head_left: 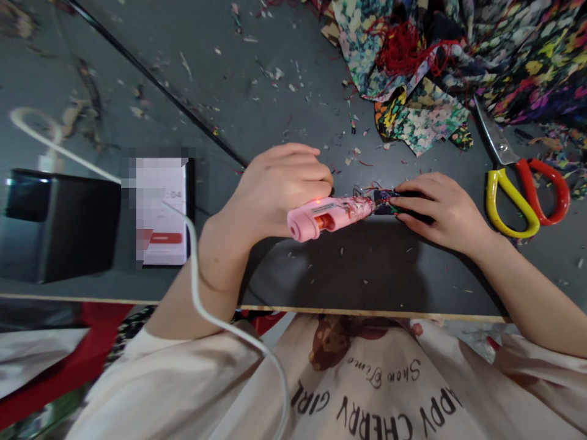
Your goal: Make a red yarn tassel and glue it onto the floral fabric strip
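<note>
Near the table's front edge, my left hand (287, 186) is wrapped round a pink glue gun (334, 214), whose thread-covered nozzle end points right. A small orange-red light glows on its top. Just right of the nozzle lies a small dark fabric piece (383, 202) with bits of red and green thread. My right hand (435, 208) has its fingertips on the right end of that piece, pressing or pinching it. The nozzle tip is at or very close to the dark piece; whether they touch is unclear.
Yellow-and-red-handled scissors (503, 150) lie at right. Floral fabric (431, 116) with red thread (403, 52) fills the back right. A phone (160, 214) and a black box (59, 226) are at left. A white cable (195, 275) crosses my left arm; scraps litter the grey table (284, 269).
</note>
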The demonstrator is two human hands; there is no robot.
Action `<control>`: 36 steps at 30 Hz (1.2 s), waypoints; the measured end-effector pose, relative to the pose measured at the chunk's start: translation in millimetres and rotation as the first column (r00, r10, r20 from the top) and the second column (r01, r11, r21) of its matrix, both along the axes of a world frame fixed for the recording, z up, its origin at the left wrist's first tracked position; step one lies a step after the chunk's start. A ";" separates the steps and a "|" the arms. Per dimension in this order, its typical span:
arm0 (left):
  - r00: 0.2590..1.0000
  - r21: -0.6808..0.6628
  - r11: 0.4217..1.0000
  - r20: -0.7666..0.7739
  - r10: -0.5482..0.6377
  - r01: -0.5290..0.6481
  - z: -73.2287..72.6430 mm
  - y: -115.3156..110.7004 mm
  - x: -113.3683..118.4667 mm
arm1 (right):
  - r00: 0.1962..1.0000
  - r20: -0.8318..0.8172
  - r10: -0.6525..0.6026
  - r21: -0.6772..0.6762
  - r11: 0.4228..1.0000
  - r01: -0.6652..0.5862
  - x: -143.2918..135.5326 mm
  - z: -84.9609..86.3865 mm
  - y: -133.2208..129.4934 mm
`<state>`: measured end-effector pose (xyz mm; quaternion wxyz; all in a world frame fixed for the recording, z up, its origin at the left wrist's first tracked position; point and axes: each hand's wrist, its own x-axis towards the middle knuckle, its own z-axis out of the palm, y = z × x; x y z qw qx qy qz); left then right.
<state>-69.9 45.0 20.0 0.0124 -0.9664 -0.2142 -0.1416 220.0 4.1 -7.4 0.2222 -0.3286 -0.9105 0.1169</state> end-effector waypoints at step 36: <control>0.994 -0.051 0.998 0.100 0.048 -0.043 0.4 -4.6 -1.7 | 1.000 0.000 0.004 0.002 1.000 -0.004 0.3 0.5 -0.2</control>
